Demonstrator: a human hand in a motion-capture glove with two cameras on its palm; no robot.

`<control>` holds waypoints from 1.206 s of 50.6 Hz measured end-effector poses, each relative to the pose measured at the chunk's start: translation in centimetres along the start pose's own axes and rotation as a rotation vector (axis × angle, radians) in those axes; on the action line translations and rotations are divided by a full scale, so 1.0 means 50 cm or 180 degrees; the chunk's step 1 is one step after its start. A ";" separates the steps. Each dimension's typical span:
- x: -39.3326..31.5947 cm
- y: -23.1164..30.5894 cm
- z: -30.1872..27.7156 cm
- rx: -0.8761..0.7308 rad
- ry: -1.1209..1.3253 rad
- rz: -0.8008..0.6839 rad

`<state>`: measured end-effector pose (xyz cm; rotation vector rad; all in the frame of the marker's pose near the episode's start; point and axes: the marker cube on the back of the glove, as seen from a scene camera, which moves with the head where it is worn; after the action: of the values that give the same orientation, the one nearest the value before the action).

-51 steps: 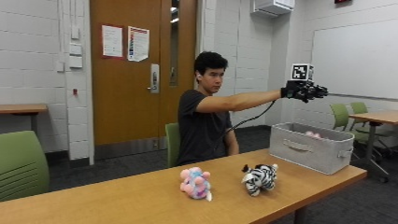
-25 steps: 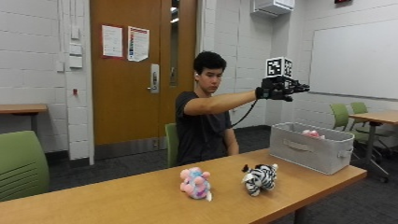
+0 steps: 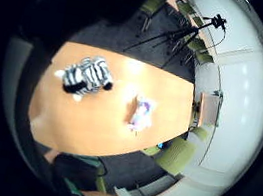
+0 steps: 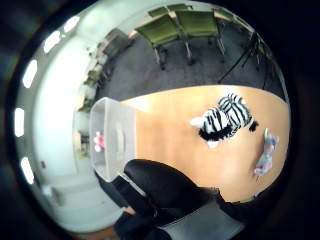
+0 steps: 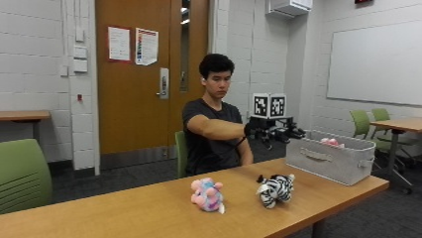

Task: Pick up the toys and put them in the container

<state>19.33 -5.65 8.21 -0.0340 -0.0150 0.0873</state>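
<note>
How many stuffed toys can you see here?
3: a zebra toy and a pink toy stand apart on the table; another pink one peeks from the grey container. More may be hidden inside.

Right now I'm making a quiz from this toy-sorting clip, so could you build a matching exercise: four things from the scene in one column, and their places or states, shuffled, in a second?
Column one:
1. zebra toy
2. pink plush toy
3. grey container
4. gloved right hand

Column two:
A. raised in the air above the table, holding nothing
B. at the table's end, with something pink inside
C. on the table, nearer the container than the other toy
D. on the table, farther from the container

Pairs: 1-C, 2-D, 3-B, 4-A
</note>
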 end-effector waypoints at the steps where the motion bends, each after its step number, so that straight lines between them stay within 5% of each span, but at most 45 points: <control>1: 0.006 -0.001 0.017 -0.0035 0.0002 0.0017; 22: 0.059 -0.011 0.281 -0.0723 0.0407 0.0223; 27: 0.057 -0.017 0.341 -0.0556 0.0201 0.0276; 61: 0.042 -0.002 0.307 -0.0246 0.0215 0.0427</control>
<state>21.18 -5.04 23.60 -0.1152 0.0513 0.2195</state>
